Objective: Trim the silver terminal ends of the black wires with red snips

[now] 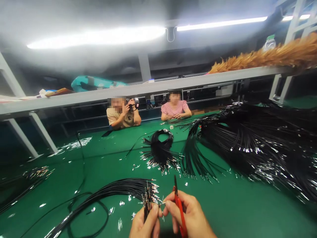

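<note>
My left hand, at the bottom centre, is closed around several upright black cable ends with stripped tips. Just right of it, my right hand holds red-handled scissors, their dark blades pointing up. The thumb and forefinger of my right hand pinch a thin pale wire tip between the two hands. Behind my left hand, a bundle of black cables curves in from the lower left, its stripped ends beside the held ones.
Coiled black cables lie mid-table, and a large cable pile covers the right. Small clear scraps dot the green table. Two people sit across it, one raising a device. A shelf beam crosses above the far side.
</note>
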Demonstrator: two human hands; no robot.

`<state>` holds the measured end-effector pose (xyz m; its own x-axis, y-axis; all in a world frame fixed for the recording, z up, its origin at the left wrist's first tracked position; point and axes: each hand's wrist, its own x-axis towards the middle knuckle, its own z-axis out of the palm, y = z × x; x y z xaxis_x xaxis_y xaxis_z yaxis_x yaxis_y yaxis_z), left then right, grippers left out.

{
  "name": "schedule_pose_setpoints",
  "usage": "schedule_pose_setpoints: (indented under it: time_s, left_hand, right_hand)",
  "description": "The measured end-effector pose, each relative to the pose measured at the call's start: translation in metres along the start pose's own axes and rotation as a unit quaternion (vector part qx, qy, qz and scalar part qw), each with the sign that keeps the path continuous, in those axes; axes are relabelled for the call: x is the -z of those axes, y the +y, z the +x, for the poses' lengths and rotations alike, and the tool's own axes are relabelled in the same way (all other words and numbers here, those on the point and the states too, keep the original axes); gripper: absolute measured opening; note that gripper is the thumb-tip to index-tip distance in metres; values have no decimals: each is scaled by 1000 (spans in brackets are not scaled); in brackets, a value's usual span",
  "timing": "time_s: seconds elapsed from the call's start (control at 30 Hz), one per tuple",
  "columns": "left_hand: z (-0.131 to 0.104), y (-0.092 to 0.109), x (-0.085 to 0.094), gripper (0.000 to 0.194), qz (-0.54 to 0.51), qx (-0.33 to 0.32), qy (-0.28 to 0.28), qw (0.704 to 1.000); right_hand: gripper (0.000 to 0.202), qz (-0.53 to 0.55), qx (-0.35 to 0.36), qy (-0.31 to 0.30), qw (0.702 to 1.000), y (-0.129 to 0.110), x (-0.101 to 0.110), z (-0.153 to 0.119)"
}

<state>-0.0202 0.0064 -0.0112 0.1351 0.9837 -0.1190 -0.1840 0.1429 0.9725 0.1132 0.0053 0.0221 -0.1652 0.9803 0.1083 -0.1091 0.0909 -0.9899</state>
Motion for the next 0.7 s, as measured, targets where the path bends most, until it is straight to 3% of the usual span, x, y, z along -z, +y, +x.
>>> schedule_pose_setpoints:
  time_s: [0.17,0.23,0.47,0.57,0.7]
  left_hand:
    - [-3,4,-1,34,-135,22,-75,988]
    - [-3,4,-2,34,-149,27,-90,984]
    - [1,1,-2,38,-51,-3,-36,998]
    - [2,5,0,41,-68,-7,-6,998]
    - [3,11,2,41,-89,-14,8,996]
  right_hand:
    - [23,68,-40,-48,996,4,1,2]
    - [24,56,-36,-36,997,4,1,3]
    - [26,-138,32,-5,990,-3,5,0]
    - [29,-235,34,-37,971,1,14,3]
    - [37,-364,17,-116,924,12,27,6]
